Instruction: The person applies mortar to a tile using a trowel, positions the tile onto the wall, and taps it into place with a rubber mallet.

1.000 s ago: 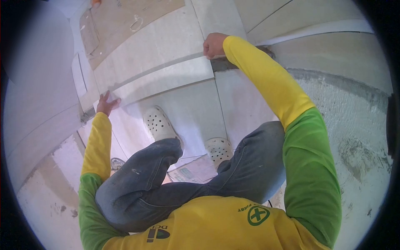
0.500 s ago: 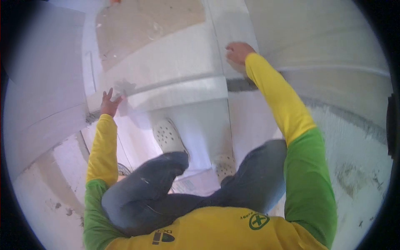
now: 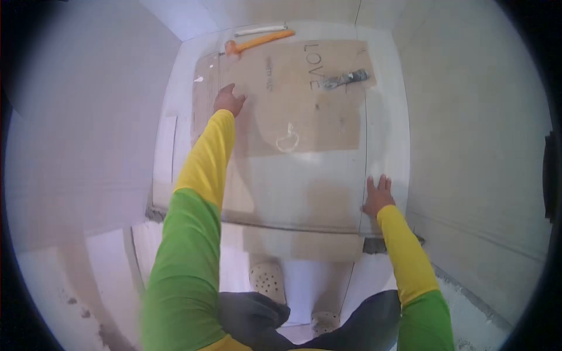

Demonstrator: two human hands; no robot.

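My left hand [image 3: 230, 100] is stretched forward over the left part of a brown cardboard sheet [image 3: 293, 111], its fingers apart and holding nothing. Below and left of an orange hammer [image 3: 263, 40], it is nearest to the cardboard; whether it touches is unclear. My right hand [image 3: 379, 196] lies with fingers spread on the pale tiled surface [image 3: 281, 187], near its right front edge and by a dark joint line. It holds nothing. On the cardboard's right side rests a dark-handled tool [image 3: 348, 78], next to handwritten letters.
A white stick [image 3: 260, 30] lies behind the hammer. Pale walls [image 3: 474, 117] rise at left and right. Rough grey gaps [image 3: 374, 245] show at the front edge, with my light perforated shoes [image 3: 267, 281] on the lower floor.
The view has shifted forward, bringing the cardboard, hammer and tool into sight. My left hand has reached forward over the cardboard; my right hand now rests on the tiles near the front edge.
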